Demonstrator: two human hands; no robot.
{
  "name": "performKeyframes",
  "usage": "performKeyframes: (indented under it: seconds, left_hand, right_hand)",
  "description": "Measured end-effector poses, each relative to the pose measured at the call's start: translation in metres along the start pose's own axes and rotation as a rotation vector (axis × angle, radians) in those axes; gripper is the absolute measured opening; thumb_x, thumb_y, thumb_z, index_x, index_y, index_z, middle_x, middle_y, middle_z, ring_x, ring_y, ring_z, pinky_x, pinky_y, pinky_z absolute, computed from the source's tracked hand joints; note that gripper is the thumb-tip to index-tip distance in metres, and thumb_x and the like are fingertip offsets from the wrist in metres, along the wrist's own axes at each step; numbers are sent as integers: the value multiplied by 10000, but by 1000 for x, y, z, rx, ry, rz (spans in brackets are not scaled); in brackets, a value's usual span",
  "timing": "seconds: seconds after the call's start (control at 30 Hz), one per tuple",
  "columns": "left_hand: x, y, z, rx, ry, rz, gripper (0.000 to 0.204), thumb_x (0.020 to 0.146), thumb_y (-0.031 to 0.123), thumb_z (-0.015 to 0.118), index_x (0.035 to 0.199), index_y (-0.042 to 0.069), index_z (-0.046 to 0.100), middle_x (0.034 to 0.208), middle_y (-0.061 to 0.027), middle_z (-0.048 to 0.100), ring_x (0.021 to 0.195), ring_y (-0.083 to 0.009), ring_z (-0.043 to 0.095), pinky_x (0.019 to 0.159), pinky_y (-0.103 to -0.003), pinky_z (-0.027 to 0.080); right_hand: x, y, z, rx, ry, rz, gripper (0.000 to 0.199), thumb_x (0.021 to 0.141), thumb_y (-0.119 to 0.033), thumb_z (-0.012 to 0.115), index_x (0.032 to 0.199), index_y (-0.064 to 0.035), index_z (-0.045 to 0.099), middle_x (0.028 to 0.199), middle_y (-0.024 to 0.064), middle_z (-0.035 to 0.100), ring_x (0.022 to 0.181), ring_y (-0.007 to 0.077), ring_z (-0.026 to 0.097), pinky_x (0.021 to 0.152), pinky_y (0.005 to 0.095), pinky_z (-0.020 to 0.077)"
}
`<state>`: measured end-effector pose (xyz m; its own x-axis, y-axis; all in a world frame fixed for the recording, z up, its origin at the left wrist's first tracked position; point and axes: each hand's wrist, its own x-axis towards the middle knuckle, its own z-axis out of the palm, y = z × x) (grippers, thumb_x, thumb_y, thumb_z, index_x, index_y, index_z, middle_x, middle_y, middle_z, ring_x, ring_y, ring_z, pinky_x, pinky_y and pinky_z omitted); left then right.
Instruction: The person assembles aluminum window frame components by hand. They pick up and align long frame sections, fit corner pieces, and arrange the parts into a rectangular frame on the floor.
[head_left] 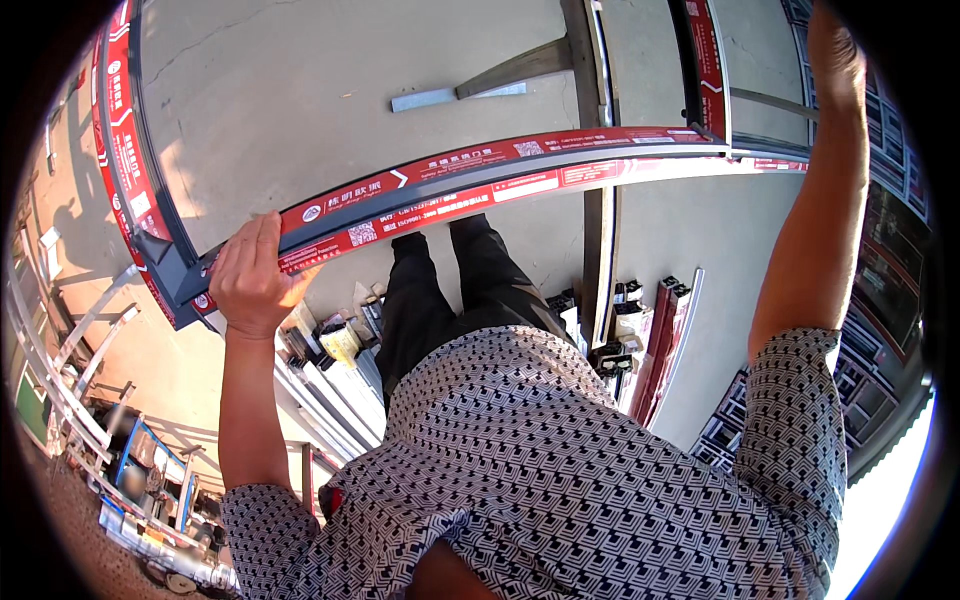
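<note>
A large dark metal frame [480,185] wrapped in red and white protective tape stretches across the view above the concrete floor. My left hand [250,275] grips its near bar close to the left corner, fingers curled over the taped edge. My right hand [835,55] reaches far out at the upper right, near the frame's right side; its fingers run out of view at the picture's edge. My patterned shirt [560,470] and dark trousers [450,290] fill the lower middle.
Bundles of metal profiles [330,390] lie on the floor beside my legs. More red-taped lengths [660,340] lie to the right. Stacked dark frames [880,300] lean at the far right. A ladder and blue equipment [130,450] stand at the lower left.
</note>
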<state>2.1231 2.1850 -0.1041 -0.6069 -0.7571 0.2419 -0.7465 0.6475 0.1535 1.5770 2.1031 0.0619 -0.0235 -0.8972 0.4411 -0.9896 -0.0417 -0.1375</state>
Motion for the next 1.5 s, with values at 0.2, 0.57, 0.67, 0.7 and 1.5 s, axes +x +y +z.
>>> performKeyframes:
  seconds: [0.2, 0.57, 0.67, 0.7, 1.5]
  left_hand:
    - [0, -2, -4, -17, 2, -10, 705, 777, 491, 923, 1220, -14, 708, 1131, -175, 779, 1042, -363, 770, 924, -448, 614]
    - [-3, 1, -13, -16, -42, -25, 686, 745, 408, 948, 1228, -2, 686, 1120, -184, 767, 1020, -372, 762, 923, -461, 614]
    - [1, -1, -11, -9, -28, -27, 694, 738, 407, 950, 1231, -4, 686, 1123, -185, 767, 1020, -374, 761, 923, -463, 612]
    - [0, -1, -10, -9, -24, -25, 701, 732, 408, 953, 1232, -4, 686, 1124, -185, 767, 1020, -374, 761, 924, -464, 611]
    - [10, 5, -24, -40, -55, 21, 663, 811, 458, 906, 1202, -25, 673, 1095, -184, 746, 976, -402, 745, 851, -467, 602]
  right_hand:
    - [-130, -19, 73, 15, -692, 61, 779, 1117, -533, 319, 1651, 34, 300, 1689, 338, 287, 1614, 451, 215, 1322, 536, 160]
    - [-7, 15, -10, -89, -128, 0, 764, 1121, -531, 350, 1639, 30, 344, 1703, 311, 282, 1615, 427, 218, 1319, 531, 152]
    - [-38, 31, -2, -116, 3, -20, 698, 1114, -570, 346, 1594, -71, 439, 1682, 241, 358, 1546, 399, 339, 1276, 513, 237]
    - [-73, 47, 22, -52, -86, -3, 667, 1114, -617, 311, 1567, -163, 496, 1668, 183, 406, 1495, 378, 415, 1238, 501, 298]
    - [-151, -20, 59, -113, -662, 251, 795, 1077, -705, 182, 1698, -236, 338, 1749, 105, 319, 1644, 291, 217, 1350, 492, 154]
